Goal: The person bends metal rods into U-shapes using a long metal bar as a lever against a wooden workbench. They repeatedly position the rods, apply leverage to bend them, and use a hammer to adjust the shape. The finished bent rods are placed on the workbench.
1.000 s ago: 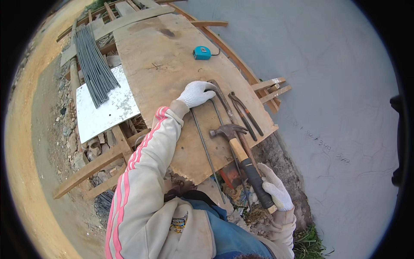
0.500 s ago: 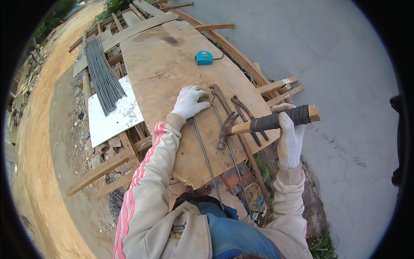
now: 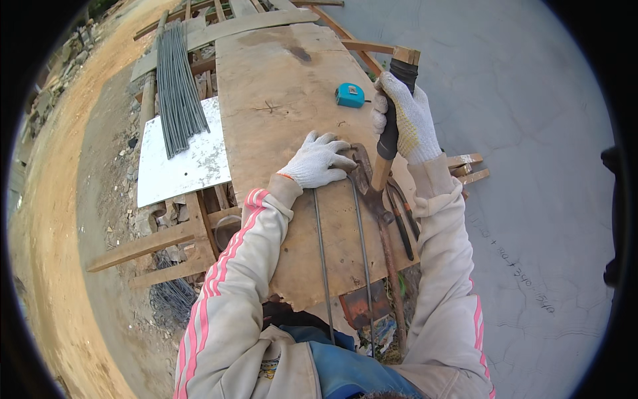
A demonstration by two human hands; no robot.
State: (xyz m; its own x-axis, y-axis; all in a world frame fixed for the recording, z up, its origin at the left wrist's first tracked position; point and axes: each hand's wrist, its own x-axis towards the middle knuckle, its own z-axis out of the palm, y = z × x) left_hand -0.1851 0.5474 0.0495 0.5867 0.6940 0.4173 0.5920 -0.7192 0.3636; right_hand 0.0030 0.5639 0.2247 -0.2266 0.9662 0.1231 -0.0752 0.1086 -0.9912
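My left hand point(image 3: 315, 161), in a white knitted glove, lies on the plywood with its fingers spread over the upper part of a bent metal rod. Two grey lengths point(image 3: 362, 246) run from under it toward me and past the board's near edge; the glove hides how they join. My right hand point(image 3: 409, 120), also gloved, is closed around the black-wrapped grip of a hammer point(image 3: 383, 169). The hammer is steeply tilted, its head low by a rusty bar with a hooked end point(image 3: 385, 246). Pincers with dark handles point(image 3: 403, 223) lie just right of that bar.
A teal tape measure point(image 3: 350, 95) rests farther up the plywood board point(image 3: 266, 73). To the left, a bundle of grey rods point(image 3: 176, 90) lies partly on a white panel point(image 3: 183, 166). Wooden beams point(image 3: 153, 245) jut out at the lower left. A grey wall point(image 3: 518, 133) stands on the right.
My right hand has risen, tipping the hammer from nearly level to steep, grip end up. The left hand's fingers have spread flatter over the rod. The whole view has shifted somewhat.
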